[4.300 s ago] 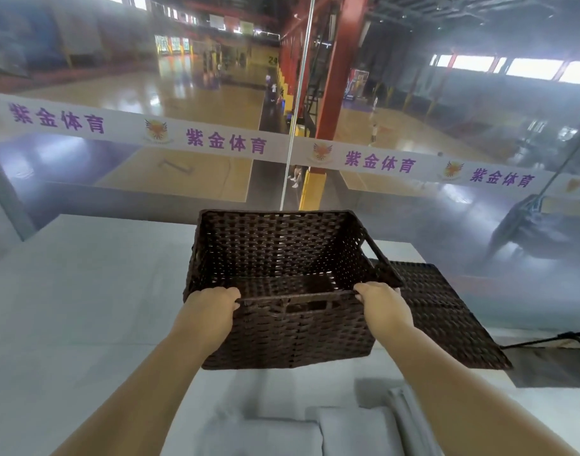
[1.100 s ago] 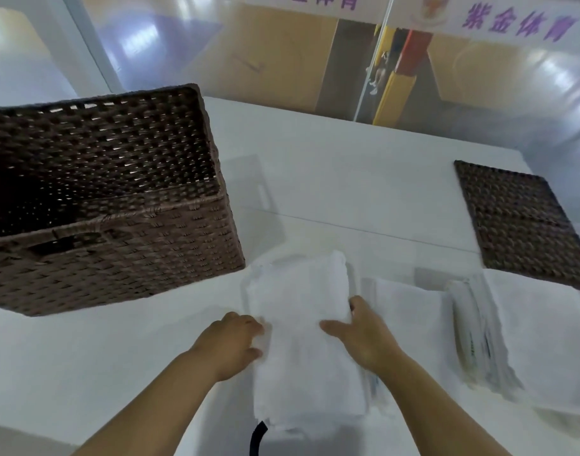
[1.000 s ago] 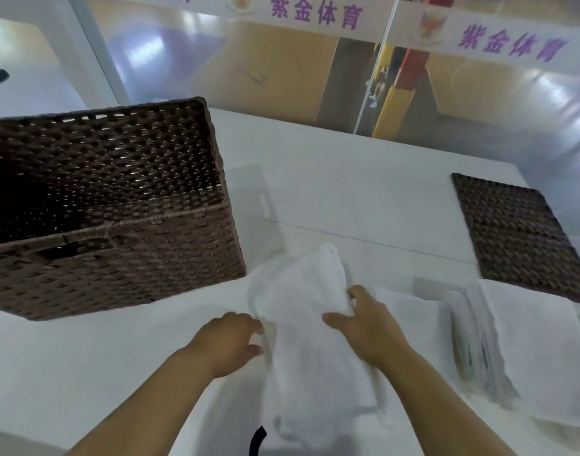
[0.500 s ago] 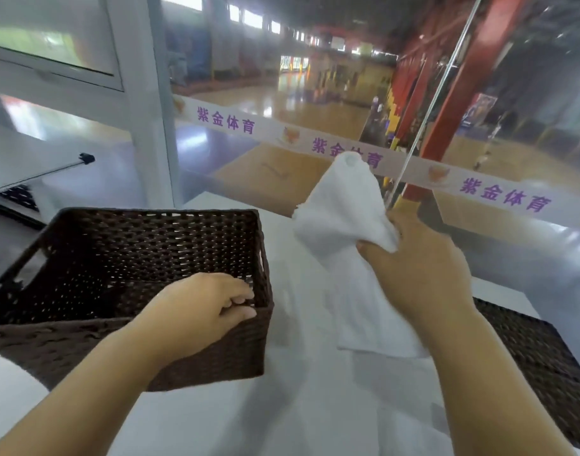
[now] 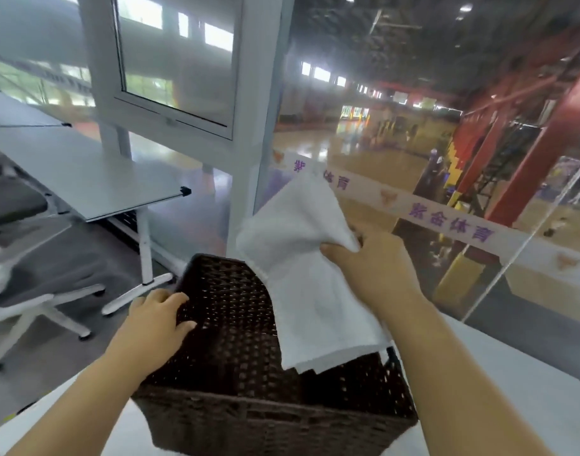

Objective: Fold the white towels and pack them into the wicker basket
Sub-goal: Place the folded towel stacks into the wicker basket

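I take this for a glass-walled office room looking onto an indoor sports hall. To my left a white desk [image 5: 84,172] on slim legs and a swivel office chair [image 5: 22,291] stand on grey floor, beside a white-framed window [image 5: 173,60]. Past the far edge of the white table [image 5: 512,390], a glass wall [image 5: 528,291] carries a pale strip with purple characters [image 5: 449,225]. Through it I see a glossy wooden court floor [image 5: 364,153] and red steel columns [image 5: 545,153].
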